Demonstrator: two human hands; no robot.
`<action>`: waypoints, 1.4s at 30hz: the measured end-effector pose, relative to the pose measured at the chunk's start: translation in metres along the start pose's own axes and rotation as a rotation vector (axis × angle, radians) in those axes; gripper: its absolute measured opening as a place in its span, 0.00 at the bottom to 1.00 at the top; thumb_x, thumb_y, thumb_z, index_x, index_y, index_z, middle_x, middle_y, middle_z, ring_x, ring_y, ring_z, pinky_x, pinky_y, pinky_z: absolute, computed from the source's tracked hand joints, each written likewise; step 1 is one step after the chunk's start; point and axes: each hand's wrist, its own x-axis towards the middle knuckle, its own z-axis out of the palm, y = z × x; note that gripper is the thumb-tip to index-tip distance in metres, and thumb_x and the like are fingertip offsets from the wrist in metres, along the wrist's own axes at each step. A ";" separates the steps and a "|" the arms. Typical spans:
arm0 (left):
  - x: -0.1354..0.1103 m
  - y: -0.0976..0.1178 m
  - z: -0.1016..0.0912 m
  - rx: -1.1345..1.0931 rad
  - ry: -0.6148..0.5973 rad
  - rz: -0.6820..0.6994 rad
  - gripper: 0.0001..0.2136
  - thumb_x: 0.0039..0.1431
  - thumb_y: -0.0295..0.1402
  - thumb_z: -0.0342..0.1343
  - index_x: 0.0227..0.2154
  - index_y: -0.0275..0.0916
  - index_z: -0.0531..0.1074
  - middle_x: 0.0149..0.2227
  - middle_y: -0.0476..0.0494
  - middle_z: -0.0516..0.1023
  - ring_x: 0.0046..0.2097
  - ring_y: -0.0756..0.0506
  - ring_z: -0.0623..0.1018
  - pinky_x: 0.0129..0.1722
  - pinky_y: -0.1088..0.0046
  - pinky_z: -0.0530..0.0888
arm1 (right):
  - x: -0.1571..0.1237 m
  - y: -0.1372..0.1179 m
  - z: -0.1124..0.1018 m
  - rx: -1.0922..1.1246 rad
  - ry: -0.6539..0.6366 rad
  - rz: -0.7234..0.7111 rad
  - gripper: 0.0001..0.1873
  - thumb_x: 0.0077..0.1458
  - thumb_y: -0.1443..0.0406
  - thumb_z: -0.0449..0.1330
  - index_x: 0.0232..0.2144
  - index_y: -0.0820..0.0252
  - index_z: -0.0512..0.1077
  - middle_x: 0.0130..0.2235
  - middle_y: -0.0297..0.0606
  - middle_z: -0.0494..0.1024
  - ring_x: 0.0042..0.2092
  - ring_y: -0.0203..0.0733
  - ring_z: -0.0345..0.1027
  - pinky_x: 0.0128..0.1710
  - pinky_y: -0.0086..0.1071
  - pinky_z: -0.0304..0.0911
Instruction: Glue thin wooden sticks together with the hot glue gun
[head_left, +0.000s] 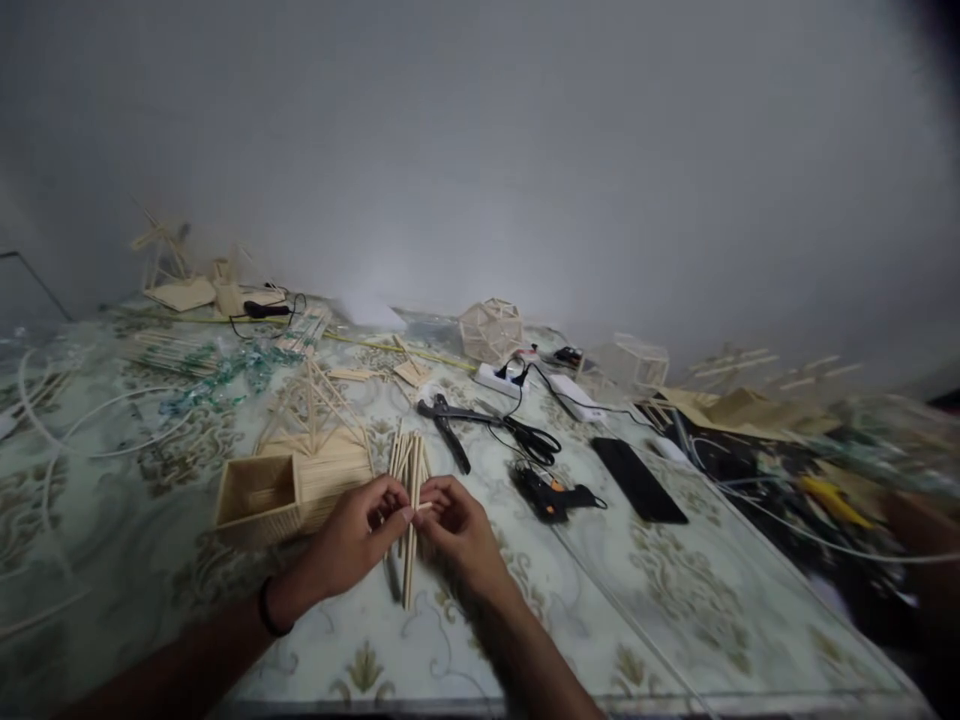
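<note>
Both of my hands meet over a loose bundle of thin wooden sticks point(411, 462) lying lengthwise on the patterned tablecloth. My left hand point(360, 530) is closed, thumb and fingertips pinching at a wooden stick beside the bundle. From the other side, my right hand point(463, 530) is closed too, with a short pale stick end showing at its fingertips. The fingers partly hide the middle of the sticks. Just left of the hands stands a stick-built model point(330, 465) with an open box point(259, 490) and a pointed frame.
Pliers-like cutters point(450, 420), black scissors point(531, 440), a glue gun point(551, 492) and a black phone point(637, 480) lie to the right. Behind are a power strip point(501, 380) and a round stick frame point(491, 330). Green-tinted plastic point(232, 378) lies left. Another person's arm point(926, 540) shows far right.
</note>
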 end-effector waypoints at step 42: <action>-0.074 -0.046 -0.031 0.938 -0.020 0.204 0.15 0.69 0.26 0.51 0.48 0.43 0.82 0.46 0.41 0.88 0.46 0.38 0.87 0.48 0.61 0.81 | -0.018 -0.014 -0.075 -1.200 0.188 0.017 0.09 0.59 0.63 0.64 0.42 0.59 0.78 0.40 0.47 0.83 0.35 0.50 0.76 0.37 0.39 0.66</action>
